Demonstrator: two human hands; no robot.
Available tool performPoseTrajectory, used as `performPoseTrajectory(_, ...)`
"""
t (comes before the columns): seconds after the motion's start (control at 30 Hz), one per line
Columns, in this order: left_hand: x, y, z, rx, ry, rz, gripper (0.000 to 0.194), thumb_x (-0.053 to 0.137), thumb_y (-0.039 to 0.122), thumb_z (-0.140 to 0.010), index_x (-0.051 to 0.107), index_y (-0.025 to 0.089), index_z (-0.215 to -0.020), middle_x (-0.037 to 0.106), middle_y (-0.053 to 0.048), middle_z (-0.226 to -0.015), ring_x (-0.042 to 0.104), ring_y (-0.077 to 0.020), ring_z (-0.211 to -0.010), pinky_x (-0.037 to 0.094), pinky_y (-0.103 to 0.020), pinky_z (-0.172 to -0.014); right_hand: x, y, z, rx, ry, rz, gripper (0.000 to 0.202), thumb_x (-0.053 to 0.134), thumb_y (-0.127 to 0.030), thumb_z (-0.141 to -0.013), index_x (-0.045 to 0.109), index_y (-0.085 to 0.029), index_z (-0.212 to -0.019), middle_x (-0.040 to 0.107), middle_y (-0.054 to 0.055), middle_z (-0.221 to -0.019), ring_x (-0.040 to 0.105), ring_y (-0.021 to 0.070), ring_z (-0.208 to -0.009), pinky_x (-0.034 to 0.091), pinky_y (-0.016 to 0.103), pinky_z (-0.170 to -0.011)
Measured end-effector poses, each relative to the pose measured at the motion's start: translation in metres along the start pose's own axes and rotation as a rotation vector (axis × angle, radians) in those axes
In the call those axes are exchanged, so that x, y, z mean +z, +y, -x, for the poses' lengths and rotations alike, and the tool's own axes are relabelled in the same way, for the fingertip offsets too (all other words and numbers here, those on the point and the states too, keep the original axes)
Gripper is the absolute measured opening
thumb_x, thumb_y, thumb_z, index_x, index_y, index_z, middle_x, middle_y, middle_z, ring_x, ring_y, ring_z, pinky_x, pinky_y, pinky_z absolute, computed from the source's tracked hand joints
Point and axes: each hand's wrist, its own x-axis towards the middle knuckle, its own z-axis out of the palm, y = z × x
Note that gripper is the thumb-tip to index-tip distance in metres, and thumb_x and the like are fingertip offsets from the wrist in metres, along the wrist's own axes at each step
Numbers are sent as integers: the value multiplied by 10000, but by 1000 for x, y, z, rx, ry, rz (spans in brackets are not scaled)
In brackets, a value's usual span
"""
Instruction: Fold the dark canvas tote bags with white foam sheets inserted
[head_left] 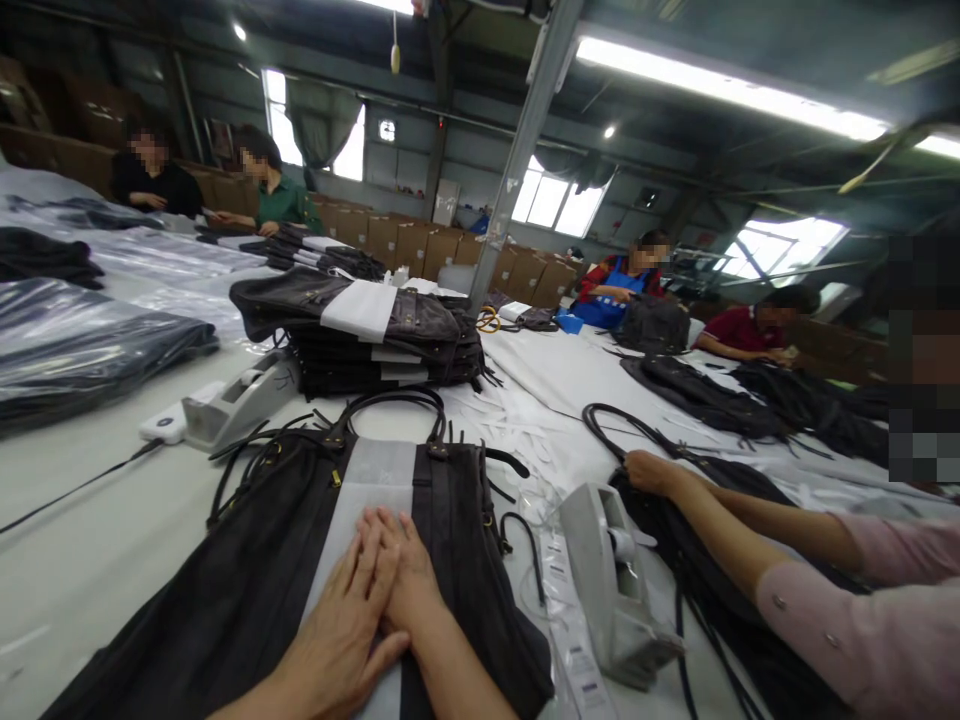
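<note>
A dark handbag (247,560) lies flat on the white table, its looped handles pointing away from me. A white paper strip (382,465) runs lengthwise over its middle. My left hand (345,610) lies flat on the strip, fingers extended and partly over my right hand. My right hand (409,570) also presses flat there, its fingers stretched out and partly covered by the left. Neither hand grips anything. Right of the bag stands a grey tape dispenser (600,550), beside a strip of printed labels (570,620).
Stacked dark bags (360,330) with white strips sit beyond my bag. A second tape dispenser (244,395) and a white device with a cable (165,425) are at left. A person in pink sleeves (832,610) handles another dark bag at right. Plastic-wrapped goods (97,350) lie far left.
</note>
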Motion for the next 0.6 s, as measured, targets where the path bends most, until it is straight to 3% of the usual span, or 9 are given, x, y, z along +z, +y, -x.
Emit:
performPoseTrajectory(0.1, 19, -1, 8, -19, 41, -38, 888, 476, 579, -854, 81, 108, -1495, 142, -193, -1553, 229, -347, -1404, 372, -422, -1069, -4, 1, -2, 52, 26, -43, 540, 247, -433, -979, 221, -215, -1473, 214, 23, -1554, 125, 172, -1440, 90, 440, -1189)
performPoseTrajectory(0.23, 31, -9, 14, -28, 57, -74, 925, 449, 630, -843, 65, 97, -1494, 247, -211, -1521, 334, -321, -1364, 403, -396, -1043, -12, -1, -9, 78, 66, -48, 569, 332, -419, -957, 228, -196, -1470, 211, 42, -1553, 152, 192, -1436, 68, 480, -1182)
performPoseTrajectory(0.37, 40, -12, 19, -1, 51, -90, 892, 441, 668, -823, 179, 130, -1485, 338, -204, -1484, 339, -329, -1362, 391, -436, -1050, -36, -14, -4, 257, 217, -60, 537, 389, -268, -920, 324, -120, -1433, 279, 107, -1526, 231, 219, -1414, 179, 462, -1166)
performPoseTrajectory(0.47, 45, -13, 21, 13, 8, -77, 771, 433, 670, -826, 362, 196, -1430, 346, -201, -1480, 314, -348, -1372, 367, -477, -1057, -77, -23, 36, 381, 486, -151, 483, 401, -243, -903, 444, -121, -1369, 408, 114, -1460, 357, 193, -1356, 300, 369, -1127)
performPoseTrajectory(0.53, 44, -12, 21, 3, -30, -58, 738, 428, 669, -829, 417, 201, -1401, 339, -212, -1480, 294, -361, -1379, 341, -495, -1069, -110, -17, 84, 439, 665, -222, 416, 430, -313, -897, 563, -191, -1272, 505, 72, -1390, 444, 183, -1294, 339, 344, -1104)
performPoseTrajectory(0.6, 42, -11, 19, -16, -61, -34, 740, 423, 671, -828, 438, 186, -1387, 335, -229, -1478, 285, -371, -1380, 317, -507, -1080, -138, 2, 142, 627, 810, -268, 394, 477, -413, -857, 660, -200, -1135, 594, 77, -1291, 525, 222, -1213, 382, 370, -1065)
